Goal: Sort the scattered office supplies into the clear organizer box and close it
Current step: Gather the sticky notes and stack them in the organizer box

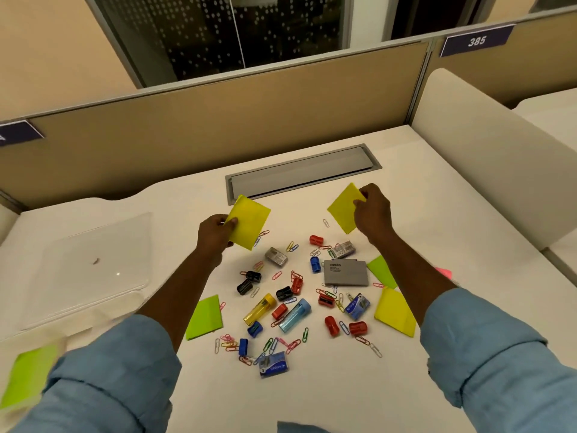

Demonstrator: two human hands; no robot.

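My left hand [215,234] pinches a yellow sticky-note pad [251,225] above the desk, left of centre. My right hand [373,214] pinches a second yellow pad [342,210] at the same height on the right. Below them lies a scatter of coloured paper clips [282,342], red, blue and black sharpeners [331,325], a yellow tube [260,307], a blue tube [295,315], staple boxes [273,364] and a grey Camlin box [345,272]. More pads lie flat: green [204,317], yellow [395,310], green [381,271]. The clear organizer box [87,267] sits at the left.
A grey cable-tray flap [303,171] is set into the desk behind the hands. Tan partition panels [218,126] wall the desk at the back and a cream divider [487,170] on the right. A green pad [29,375] lies at the near left edge, a pink one [443,271] at right.
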